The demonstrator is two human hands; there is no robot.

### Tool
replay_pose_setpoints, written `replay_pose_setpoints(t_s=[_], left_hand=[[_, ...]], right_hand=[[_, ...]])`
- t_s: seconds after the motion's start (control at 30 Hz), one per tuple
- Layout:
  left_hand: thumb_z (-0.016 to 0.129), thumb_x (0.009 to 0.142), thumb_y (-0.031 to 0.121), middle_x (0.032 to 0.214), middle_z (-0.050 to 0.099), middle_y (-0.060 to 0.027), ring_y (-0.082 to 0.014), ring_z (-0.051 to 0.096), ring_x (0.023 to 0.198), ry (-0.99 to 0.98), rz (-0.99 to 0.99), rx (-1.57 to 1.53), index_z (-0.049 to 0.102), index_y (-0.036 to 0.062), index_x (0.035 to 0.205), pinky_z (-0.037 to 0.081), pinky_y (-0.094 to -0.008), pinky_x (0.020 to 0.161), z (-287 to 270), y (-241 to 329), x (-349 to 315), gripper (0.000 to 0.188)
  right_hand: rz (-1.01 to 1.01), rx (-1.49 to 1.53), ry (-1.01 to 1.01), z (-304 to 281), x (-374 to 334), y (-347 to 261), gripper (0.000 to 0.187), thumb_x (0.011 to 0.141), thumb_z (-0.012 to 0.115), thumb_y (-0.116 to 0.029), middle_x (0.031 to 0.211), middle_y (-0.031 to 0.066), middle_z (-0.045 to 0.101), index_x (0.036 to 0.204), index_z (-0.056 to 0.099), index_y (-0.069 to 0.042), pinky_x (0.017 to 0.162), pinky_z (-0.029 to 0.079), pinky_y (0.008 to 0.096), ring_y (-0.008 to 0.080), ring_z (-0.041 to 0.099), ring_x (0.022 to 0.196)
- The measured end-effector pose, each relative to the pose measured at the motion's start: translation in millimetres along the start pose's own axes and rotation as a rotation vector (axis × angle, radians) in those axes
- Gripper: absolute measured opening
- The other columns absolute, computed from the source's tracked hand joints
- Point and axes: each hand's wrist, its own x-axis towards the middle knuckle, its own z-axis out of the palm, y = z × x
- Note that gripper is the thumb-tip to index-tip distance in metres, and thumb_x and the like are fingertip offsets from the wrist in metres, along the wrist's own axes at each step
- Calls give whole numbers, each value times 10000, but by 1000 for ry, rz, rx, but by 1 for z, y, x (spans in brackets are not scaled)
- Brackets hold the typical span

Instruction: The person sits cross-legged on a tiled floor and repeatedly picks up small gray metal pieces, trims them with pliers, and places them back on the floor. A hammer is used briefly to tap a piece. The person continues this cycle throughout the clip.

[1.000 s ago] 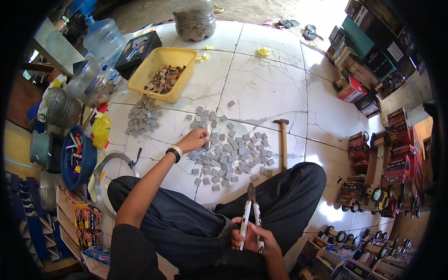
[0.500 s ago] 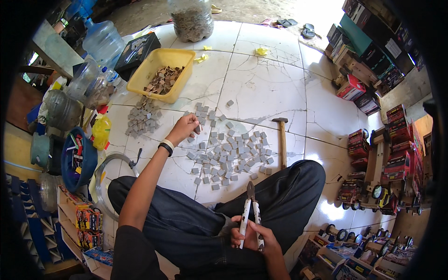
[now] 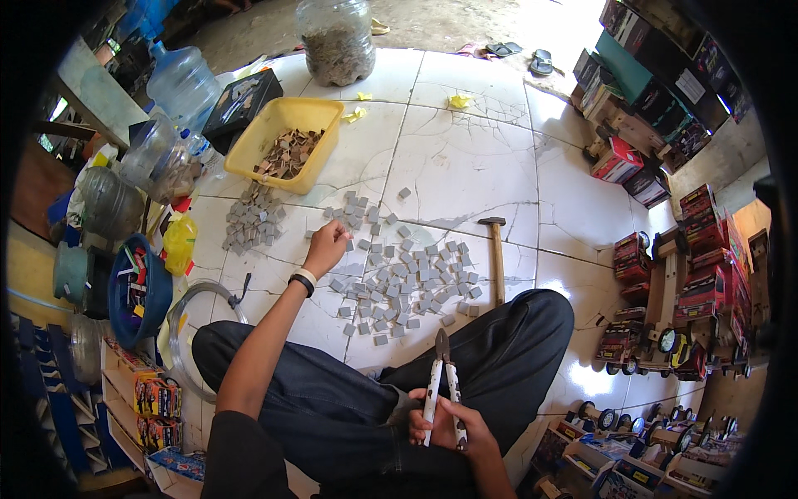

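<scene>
My left hand (image 3: 329, 244) reaches over the left edge of a spread of small grey square pieces (image 3: 420, 279). Its fingers are pinched together, and a grey square shows right at the fingertips; whether it is gripped or lies on the floor is hard to tell. Low in front of me, my right hand (image 3: 453, 426) is wrapped round the spotted white handles of a pair of pliers (image 3: 444, 366), whose dark jaws point away from me over my leg. A separate heap of grey pieces (image 3: 252, 219) lies to the left of my left hand.
A yellow tub (image 3: 325, 156) of brown chips stands beyond the heap. A hammer (image 3: 496, 258) lies right of the grey pieces. On the left are a blue basin (image 3: 158, 312) and coiled clear tubing (image 3: 179, 333); toy trucks (image 3: 665, 316) line the right side.
My left hand has drawn slightly back toward me, still pinched. The right hand keeps the pliers in place. The whole view has tilted a little.
</scene>
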Motion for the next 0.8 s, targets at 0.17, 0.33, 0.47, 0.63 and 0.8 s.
replay_pose_setpoints(t_s=[0.17, 0.33, 0.47, 0.63, 0.8], left_hand=[[605, 1007, 153, 937, 756, -67, -102, 669, 767, -335, -135, -307, 597, 29, 966, 524, -273, 658, 14, 23, -11, 131], [554, 1038, 137, 1146, 756, -91, -93, 641, 867, -499, -180, -304, 548, 76, 961, 541, -273, 752, 21, 34, -13, 99], [563, 1018, 113, 1141, 765, -113, -124, 676, 954, -324, -92, -190, 545, 50, 951, 533, -278, 827, 17, 19, -5, 93], [595, 990, 109, 1051, 785, -126, -188, 734, 984, -173, -22, -248, 563, 15, 924, 549, -322, 857, 18, 13, -5, 119], [605, 978, 105, 968, 773, -120, -194, 744, 926, -221, 39, -189, 615, 13, 927, 544, -315, 776, 40, 35, -11, 106]], right_hand=[[15, 0, 24, -1, 0, 0, 503, 1085, 468, -396, 953, 88, 523, 1477, 413, -85, 964, 446, 447, 253, 550, 961], [10, 5, 30, 0, -1, 0, 502, 1083, 470, -401, 953, 88, 524, 1470, 415, -86, 963, 443, 444, 252, 547, 959], [8, 8, 26, 0, -1, 0, 500, 1084, 463, -404, 954, 88, 524, 1468, 415, -87, 960, 441, 444, 252, 545, 961], [15, 23, 17, -2, 0, 0, 500, 1084, 465, -402, 956, 91, 522, 1472, 415, -90, 963, 443, 447, 255, 547, 968], [12, 10, 9, -2, 0, -1, 505, 1084, 464, -403, 959, 92, 521, 1477, 415, -89, 964, 446, 448, 257, 546, 971]])
